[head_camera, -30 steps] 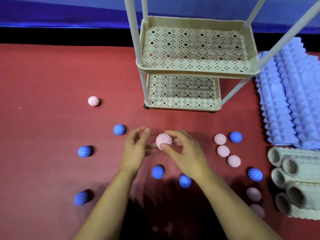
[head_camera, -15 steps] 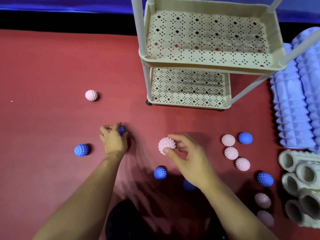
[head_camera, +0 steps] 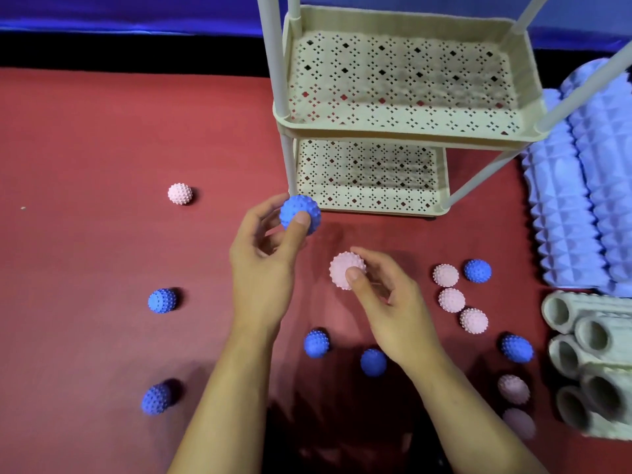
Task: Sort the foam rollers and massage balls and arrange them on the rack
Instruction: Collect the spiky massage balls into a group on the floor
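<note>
A person's left hand (head_camera: 263, 254) pinches a blue spiked ball (head_camera: 300, 214) just in front of the beige two-tier rack (head_camera: 403, 131), while the right hand (head_camera: 393, 302) grips a pink spiked ball (head_camera: 346, 270) nearer the camera. More blue and pink balls lie scattered on the red surface (head_camera: 85, 148) left and right of the rack. Lilac foam rollers (head_camera: 581, 200) and grey-green hollow rollers (head_camera: 588, 357) lie to the rack's right.

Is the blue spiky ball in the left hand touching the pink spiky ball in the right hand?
Apart. The head view shows bare red mat between the blue spiky ball and the pink spiky ball.
</note>
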